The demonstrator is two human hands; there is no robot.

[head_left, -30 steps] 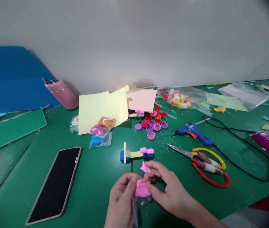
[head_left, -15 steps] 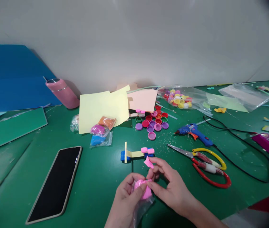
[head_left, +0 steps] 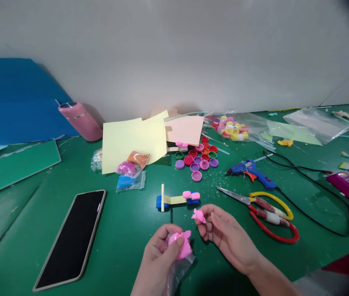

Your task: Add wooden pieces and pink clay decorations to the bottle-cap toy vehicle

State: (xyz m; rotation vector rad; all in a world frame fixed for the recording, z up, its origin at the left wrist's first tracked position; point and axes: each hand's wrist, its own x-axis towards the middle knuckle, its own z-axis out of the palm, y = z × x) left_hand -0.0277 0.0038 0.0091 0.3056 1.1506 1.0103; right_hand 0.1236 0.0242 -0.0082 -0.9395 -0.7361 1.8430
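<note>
My left hand [head_left: 161,253] is closed on a clear plastic bag [head_left: 179,273] with a lump of pink modelling clay [head_left: 186,246] bulging from its mouth. A small torn piece of pink clay [head_left: 199,216] sits at the fingertips of my right hand [head_left: 223,234], apart from the bag. Just beyond both hands stands a small model [head_left: 176,200]: a pale yellow strip between blue ends, a thin upright yellow strip on the left and pink clay pads [head_left: 191,195] on the right.
Scissors [head_left: 260,209] and a blue glue gun [head_left: 251,170] with a black cord lie to the right. A phone [head_left: 71,238] rests at left. Bottle caps [head_left: 196,176], bagged clay [head_left: 128,181], yellow paper [head_left: 134,137] and a pink bottle [head_left: 82,121] are farther back.
My right hand has moved right, away from the bag, with the small pink piece. My left hand has shifted slightly left, and more of the clay lump shows.
</note>
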